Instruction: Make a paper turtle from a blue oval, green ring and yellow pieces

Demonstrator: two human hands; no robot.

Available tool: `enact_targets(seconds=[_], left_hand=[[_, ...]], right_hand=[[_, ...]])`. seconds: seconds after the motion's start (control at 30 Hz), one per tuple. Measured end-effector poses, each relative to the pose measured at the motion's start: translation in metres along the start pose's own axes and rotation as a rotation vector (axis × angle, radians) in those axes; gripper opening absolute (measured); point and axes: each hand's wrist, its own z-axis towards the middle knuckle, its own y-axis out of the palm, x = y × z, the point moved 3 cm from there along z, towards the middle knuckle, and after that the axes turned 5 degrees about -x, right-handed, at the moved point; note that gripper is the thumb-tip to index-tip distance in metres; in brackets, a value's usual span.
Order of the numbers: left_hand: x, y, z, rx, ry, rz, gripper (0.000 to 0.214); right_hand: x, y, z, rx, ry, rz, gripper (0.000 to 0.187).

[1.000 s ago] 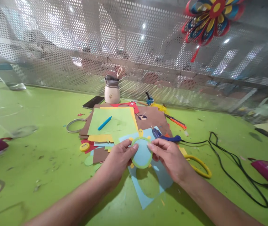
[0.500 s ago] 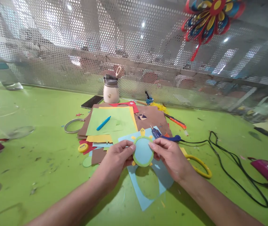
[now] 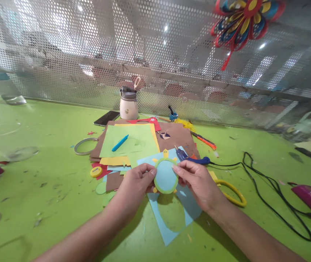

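Above a bright green tabletop (image 3: 62, 203), a person holds up a flat, turtle-shaped cutout with a pale blue oval center, green rim, and small yellow head and feet (image 3: 166, 176). The left hand (image 3: 137, 183) pinches its left edge, thumb on top; the right hand (image 3: 199, 180) grips the opposite edge between thumb and curled fingers. The piece hangs just above a light blue sheet with a large oval hole (image 3: 167, 238), near a blue-handled tool with a pointed tip and a black cord (image 3: 182, 155). The cutout looks light and thin, likely paper or craft foam, stiff enough to stay flat but easily creased. The sides of the green rim seem the surest hold; the narrow yellow feet look likeliest to bend or come loose. The fingertips behind the turtle are hidden, as is its back, so how its layers are joined cannot be told. The marks on the yellow head are too small to read, the right hand and forearm block part of the blue sheet, and both forearms are cut off by the bottom edge.
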Motion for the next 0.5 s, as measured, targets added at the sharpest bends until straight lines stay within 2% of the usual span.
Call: enact_targets(seconds=[0.5], left_hand=[[-0.0007,-0.0021,-0.0035,-0.02,0.012,0.026,0.028]], right_hand=[[0.002,-0.0003,0.0014,-0.004,-0.005,0.001,0.028]])
